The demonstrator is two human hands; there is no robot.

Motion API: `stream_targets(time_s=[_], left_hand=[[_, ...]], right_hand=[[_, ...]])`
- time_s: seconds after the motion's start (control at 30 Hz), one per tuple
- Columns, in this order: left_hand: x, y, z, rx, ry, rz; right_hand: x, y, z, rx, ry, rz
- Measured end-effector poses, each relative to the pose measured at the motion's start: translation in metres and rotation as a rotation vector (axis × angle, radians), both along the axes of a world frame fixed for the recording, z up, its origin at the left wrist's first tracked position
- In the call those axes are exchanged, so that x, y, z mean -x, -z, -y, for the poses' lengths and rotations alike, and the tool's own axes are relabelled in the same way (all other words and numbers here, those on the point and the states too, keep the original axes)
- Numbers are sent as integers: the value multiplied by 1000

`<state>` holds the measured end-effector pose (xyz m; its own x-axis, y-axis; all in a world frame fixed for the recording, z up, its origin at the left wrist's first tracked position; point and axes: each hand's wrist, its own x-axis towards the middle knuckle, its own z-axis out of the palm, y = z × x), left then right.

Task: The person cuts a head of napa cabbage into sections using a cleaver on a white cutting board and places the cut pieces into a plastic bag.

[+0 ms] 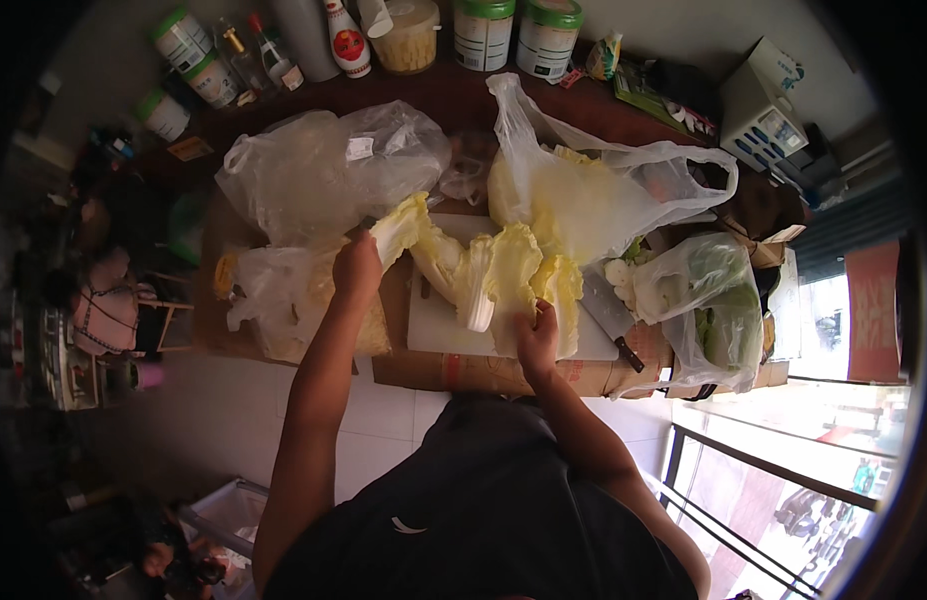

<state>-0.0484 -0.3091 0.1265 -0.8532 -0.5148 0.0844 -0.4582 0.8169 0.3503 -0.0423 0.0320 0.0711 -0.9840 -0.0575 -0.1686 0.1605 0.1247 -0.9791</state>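
My left hand [358, 264] is closed on a napa cabbage leaf [400, 227] at the left of a white cutting board [441, 330]. At the board's front, my right hand [537, 341] grips another pale yellow cabbage leaf [514, 262]. Between the hands a thick white-ribbed leaf [474, 296] lies with more leaves behind it. A cleaver [609, 311] with a dark handle rests at the board's right edge. Behind the board, an open plastic bag [598, 202] holds more cabbage.
Filled plastic bags [298, 176] stand at the back left, another [276, 300] at the near left. A bag of green vegetables [715, 300] lies right, beside cauliflower [621, 277]. Green-lidded cans [482, 37], bottles [348, 41] and a tub [407, 37] line the back. Cardboard [426, 371] edges the table.
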Motion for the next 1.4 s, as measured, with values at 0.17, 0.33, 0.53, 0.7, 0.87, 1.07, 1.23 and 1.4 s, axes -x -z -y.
stream_targets(time_s=[0.17,0.33,0.53,0.7,0.87,1.07,1.23,1.4], left_hand=[[-25,-37,-3,-226,-29,-195],[-49,2,-56,-1117,-62,-539],[-57,12,-155,-1613,-226,-522],[-60,15,-204,-1715,-264,-555],[-64,57,-217,-1147,-162,-486],[-70,73,-250,-1340,-264,-325],[-55,73,-312,-1515,33,-214],[-38,177,-327,-1168,208,-173]], right_hand=[[6,-40,7,123,-57,119],[-4,-85,27,496,-159,326],[-9,-87,69,-20,-143,-14],[-15,-48,49,-239,2,-191],[-25,-51,32,-333,-27,-253],[-30,-22,-38,-376,-369,104],[-23,27,-137,45,-44,271],[14,37,-173,-116,-93,142]])
